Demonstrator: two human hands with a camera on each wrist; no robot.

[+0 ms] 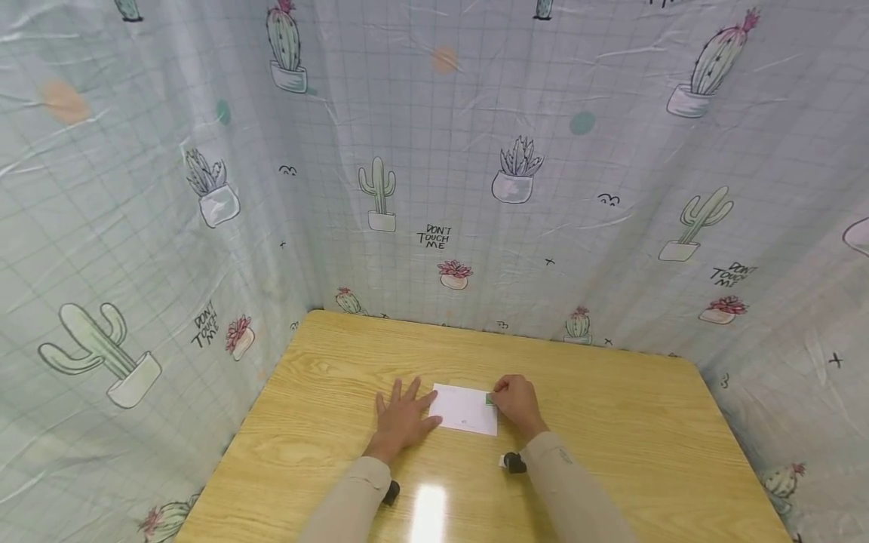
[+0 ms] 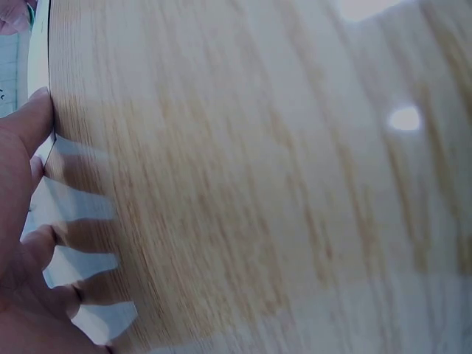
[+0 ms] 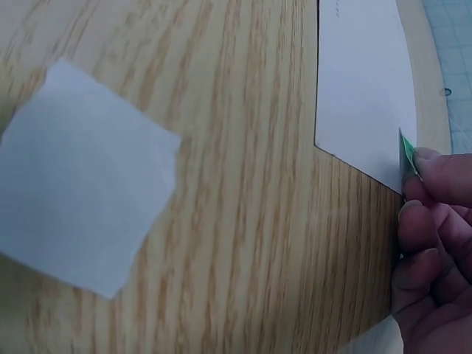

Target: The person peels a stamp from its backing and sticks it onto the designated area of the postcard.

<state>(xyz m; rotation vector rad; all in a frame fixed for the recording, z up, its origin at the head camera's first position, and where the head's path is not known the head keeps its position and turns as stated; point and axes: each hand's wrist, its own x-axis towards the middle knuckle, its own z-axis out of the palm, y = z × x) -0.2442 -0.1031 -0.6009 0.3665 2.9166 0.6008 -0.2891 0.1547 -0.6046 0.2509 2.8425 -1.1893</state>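
Note:
A white envelope [image 1: 462, 411] with faint small print lies flat on the wooden table. My left hand [image 1: 405, 418] rests with fingers spread at its left end, thumb and index fingertip on the edge. In the left wrist view, that thumb [image 2: 33, 122] lies along the envelope's side. At the upper right corner, my right hand [image 1: 516, 400] pinches a small green stamp [image 3: 407, 153] between thumb and index finger. The stamp stands tilted up over the envelope's corner in the right wrist view, its lower part hidden by the fingertips.
A small white paper square [image 3: 88, 177] lies on the table [image 1: 611, 422] near my right wrist. Black wrist cameras sit under both sleeves. A curtain [image 1: 468, 151] printed with cacti hangs behind the table and along its sides. Light glares off the tabletop at the front.

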